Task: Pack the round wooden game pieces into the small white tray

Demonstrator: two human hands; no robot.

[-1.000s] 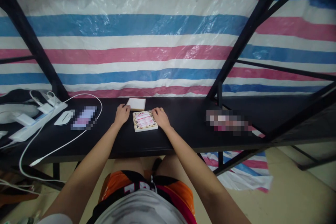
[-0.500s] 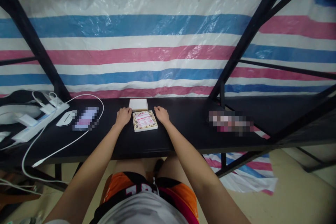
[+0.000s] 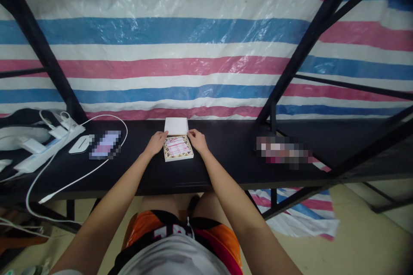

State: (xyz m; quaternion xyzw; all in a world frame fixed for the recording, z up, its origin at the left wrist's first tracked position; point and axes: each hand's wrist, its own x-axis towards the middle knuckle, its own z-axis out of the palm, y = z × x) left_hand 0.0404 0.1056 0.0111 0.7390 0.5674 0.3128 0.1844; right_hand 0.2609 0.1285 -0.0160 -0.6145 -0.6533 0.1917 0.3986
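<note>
A small square box (image 3: 178, 148) with a pink grid and patterned border lies on the black table (image 3: 226, 159) in front of me. Just behind it a flat white lid (image 3: 176, 125) stands tilted up off the table. My left hand (image 3: 157, 142) grips the lid's lower left corner with curled fingers. My right hand (image 3: 197, 139) pinches its lower right corner. Both hands sit close beside the far corners of the grid box.
At the left lie a white mouse (image 3: 79, 144), a blurred phone (image 3: 105, 145), a white power strip (image 3: 41, 152) with plugs and a white cable (image 3: 77, 178). A blurred object (image 3: 284, 150) sits at the right. Black frame bars (image 3: 300, 51) cross before the striped tarp.
Both hands moved from beside the grid box up to the white lid behind it, took hold of its near corners and tipped it up and slightly right.
</note>
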